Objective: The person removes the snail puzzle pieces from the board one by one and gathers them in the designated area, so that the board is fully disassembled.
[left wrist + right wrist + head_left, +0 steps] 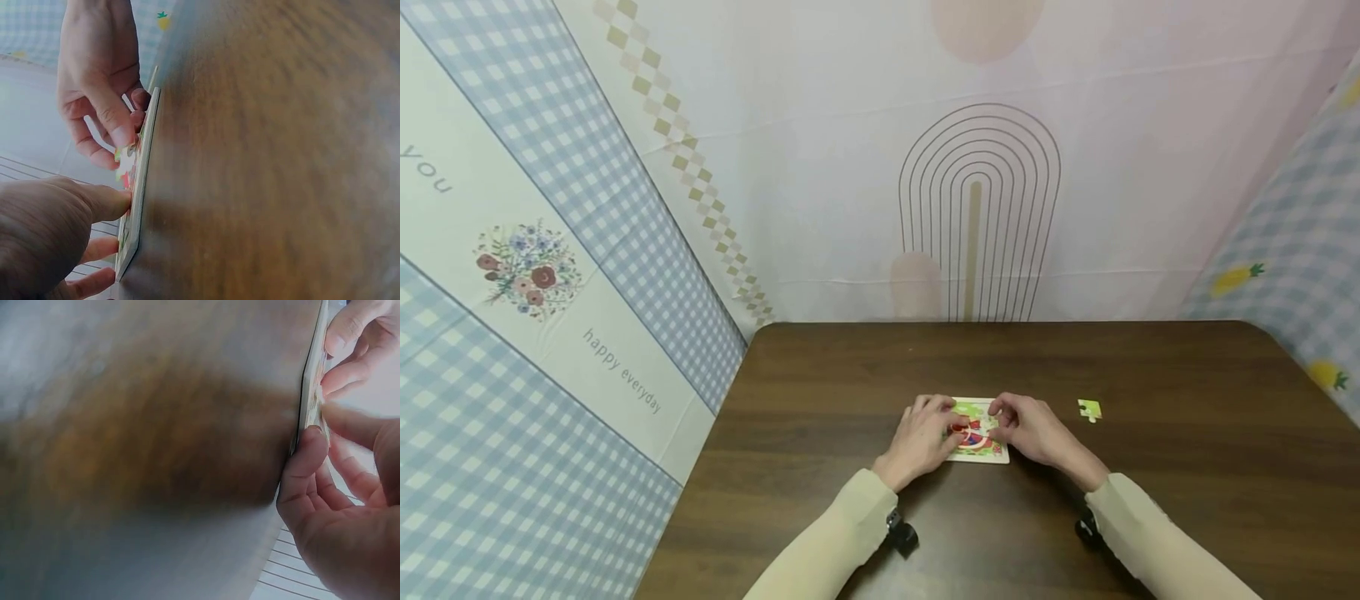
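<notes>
A small jigsaw puzzle [979,457] with a pale border and a red, green and blue picture lies on the table. My left hand [921,437] rests on its left part, thumb and fingers touching the picture. Over the right part, my right hand [1033,427] pinches a puzzle piece [127,160] between thumb and finger. That piece stands tilted up from the board in the left wrist view. Fingers hide much of the picture. One loose yellow-green puzzle piece [1091,410] lies on the table, right of the right hand.
The brown wooden table [820,375] reaches back to a pale curtain [835,208] with arch patterns. Blue checked cloth [550,350] hangs at the left, and more cloth [1262,250] with pineapples at the right. Each wrist carries a small black camera [904,537].
</notes>
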The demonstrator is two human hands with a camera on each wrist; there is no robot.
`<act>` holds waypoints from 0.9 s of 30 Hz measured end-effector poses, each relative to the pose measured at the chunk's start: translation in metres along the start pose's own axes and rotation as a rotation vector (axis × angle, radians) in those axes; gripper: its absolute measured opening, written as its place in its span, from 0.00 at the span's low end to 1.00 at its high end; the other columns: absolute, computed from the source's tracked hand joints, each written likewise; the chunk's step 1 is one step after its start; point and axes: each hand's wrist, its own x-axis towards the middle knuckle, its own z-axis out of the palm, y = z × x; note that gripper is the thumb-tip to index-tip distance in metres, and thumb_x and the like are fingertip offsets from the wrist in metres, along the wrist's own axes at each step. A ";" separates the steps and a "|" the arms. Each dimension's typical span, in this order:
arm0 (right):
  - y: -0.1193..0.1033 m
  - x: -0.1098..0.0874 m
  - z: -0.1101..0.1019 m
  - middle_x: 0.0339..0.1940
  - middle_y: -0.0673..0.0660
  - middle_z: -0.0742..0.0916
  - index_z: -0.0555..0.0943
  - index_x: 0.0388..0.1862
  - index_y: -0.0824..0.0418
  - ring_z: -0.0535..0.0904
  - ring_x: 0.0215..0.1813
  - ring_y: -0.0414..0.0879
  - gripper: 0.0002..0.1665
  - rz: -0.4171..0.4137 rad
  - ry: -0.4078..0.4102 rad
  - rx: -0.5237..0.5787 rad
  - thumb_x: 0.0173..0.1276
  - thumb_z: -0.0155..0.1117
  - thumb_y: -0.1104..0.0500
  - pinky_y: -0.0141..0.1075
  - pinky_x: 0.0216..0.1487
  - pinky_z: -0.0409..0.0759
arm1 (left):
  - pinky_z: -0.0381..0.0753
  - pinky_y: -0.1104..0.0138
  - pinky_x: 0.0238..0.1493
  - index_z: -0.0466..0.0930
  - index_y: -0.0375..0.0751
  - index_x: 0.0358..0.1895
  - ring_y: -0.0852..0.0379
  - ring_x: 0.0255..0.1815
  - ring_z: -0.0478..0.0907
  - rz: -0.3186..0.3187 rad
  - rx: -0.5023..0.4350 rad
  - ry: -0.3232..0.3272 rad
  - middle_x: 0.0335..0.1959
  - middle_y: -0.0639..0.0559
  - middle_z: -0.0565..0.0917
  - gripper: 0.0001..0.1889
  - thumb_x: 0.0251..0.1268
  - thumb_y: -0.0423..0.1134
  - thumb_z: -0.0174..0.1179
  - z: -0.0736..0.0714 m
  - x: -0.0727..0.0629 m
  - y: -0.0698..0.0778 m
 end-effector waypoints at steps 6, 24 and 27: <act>-0.003 -0.002 -0.001 0.35 0.54 0.83 0.83 0.50 0.64 0.75 0.35 0.44 0.19 -0.002 -0.009 -0.031 0.64 0.83 0.64 0.33 0.36 0.73 | 0.78 0.58 0.60 0.92 0.59 0.61 0.48 0.70 0.76 0.000 -0.003 -0.003 0.71 0.52 0.83 0.14 0.80 0.48 0.66 0.001 0.001 0.000; -0.007 -0.002 0.000 0.32 0.52 0.84 0.87 0.51 0.67 0.74 0.33 0.42 0.17 0.028 0.001 -0.111 0.66 0.81 0.63 0.32 0.36 0.72 | 0.78 0.58 0.62 0.91 0.60 0.63 0.49 0.72 0.76 -0.013 0.005 -0.014 0.73 0.53 0.82 0.14 0.81 0.49 0.64 0.003 0.001 -0.002; -0.007 -0.001 0.001 0.33 0.52 0.83 0.85 0.50 0.66 0.75 0.34 0.43 0.16 0.034 0.006 -0.108 0.66 0.81 0.64 0.33 0.36 0.73 | 0.79 0.58 0.62 0.91 0.60 0.63 0.49 0.71 0.76 -0.010 0.004 -0.010 0.73 0.53 0.82 0.14 0.81 0.48 0.65 0.002 0.001 -0.002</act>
